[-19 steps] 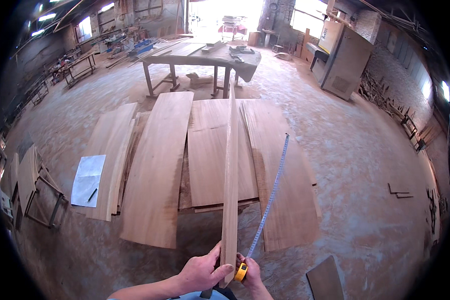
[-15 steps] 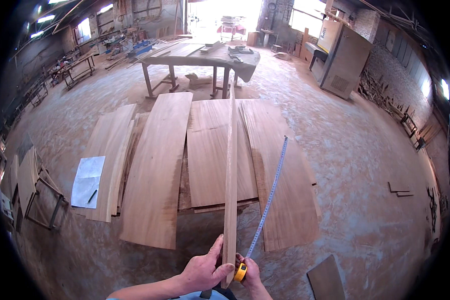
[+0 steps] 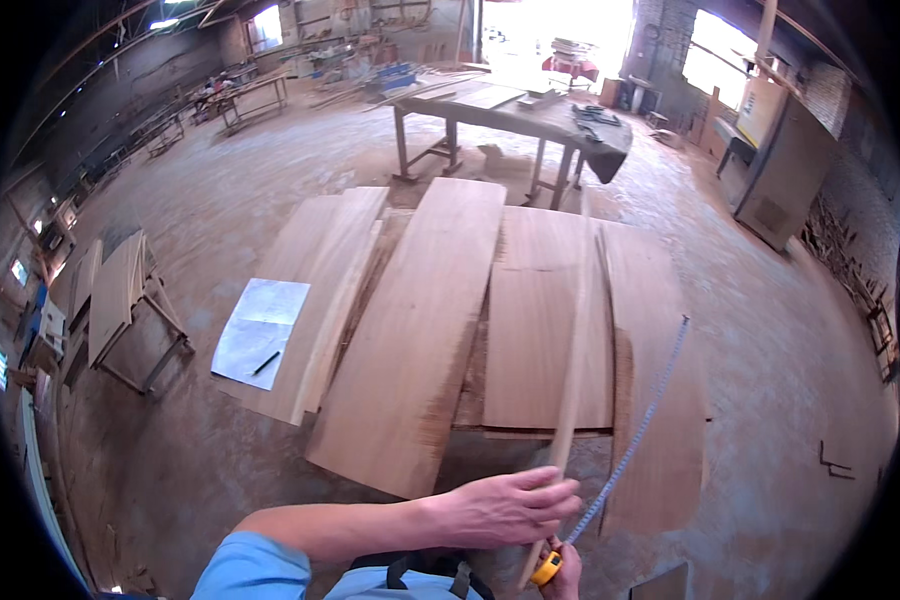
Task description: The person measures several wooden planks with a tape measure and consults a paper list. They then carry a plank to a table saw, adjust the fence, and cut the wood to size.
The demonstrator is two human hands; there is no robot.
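A long narrow board [image 3: 574, 385] stands on edge, pointing away from me above several wide planks. My left hand [image 3: 510, 508] lies against its near end, fingers stretched out and a little apart. At the lower end my right hand [image 3: 569, 578] is closed round a yellow tape measure [image 3: 546, 570], close beside the board; part of that hand is hidden. From the case the tape blade [image 3: 634, 450] runs out, far to the right of the board, over the rightmost plank [image 3: 660, 400]. A wide plank [image 3: 420, 330] lies left of the board.
A white paper sheet [image 3: 260, 330] with a dark pen [image 3: 267, 362] rests on the leftmost plank [image 3: 315, 260]. Beyond the planks stands a covered table [image 3: 490, 112] with boards and clamps. A rack of panels [image 3: 120, 290] is at the left, a large cabinet machine [image 3: 785, 160] far right.
My view has swung left, so the scene sits farther right. My left hand has loosened from the board's edge and its fingers have straightened. The right hand still holds the tape measure.
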